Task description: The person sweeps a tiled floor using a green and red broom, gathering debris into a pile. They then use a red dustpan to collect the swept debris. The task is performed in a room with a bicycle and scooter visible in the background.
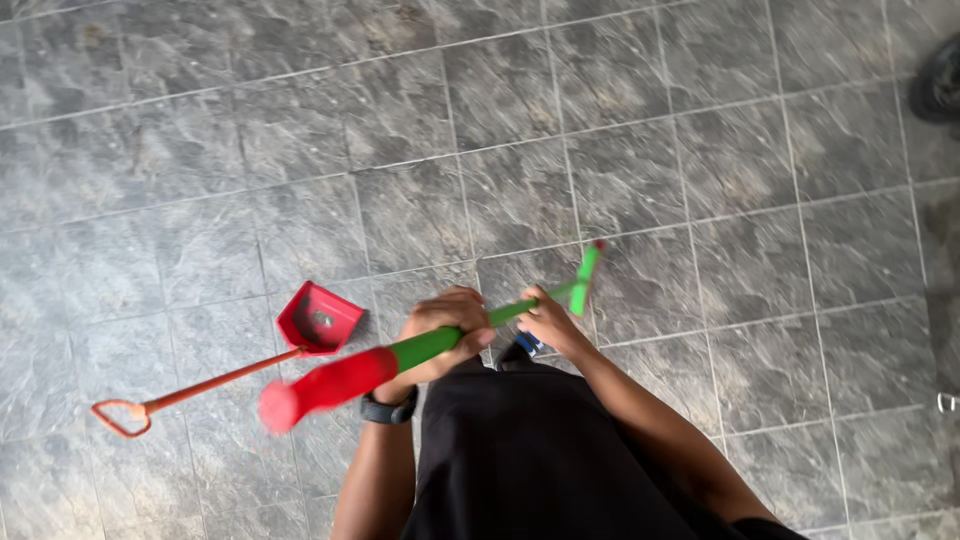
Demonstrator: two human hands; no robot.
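Observation:
Both my hands grip a green stick with a red grip end (330, 384), likely a broom or mop handle, held across my body. My left hand (440, 330) wraps the green shaft just past the red grip; a dark watch sits on that wrist. Farther along the shaft, toward the lower end near the floor, my right hand (548, 320) is closed around it. A red dustpan (318, 318) with a long orange-red handle (200, 385) lies on the grey tiled floor to my left, apart from both hands.
Grey marbled floor tiles (620, 150) fill the view. A dark object (940, 80) sits at the top right edge. My dark clothing (520, 450) covers the lower centre.

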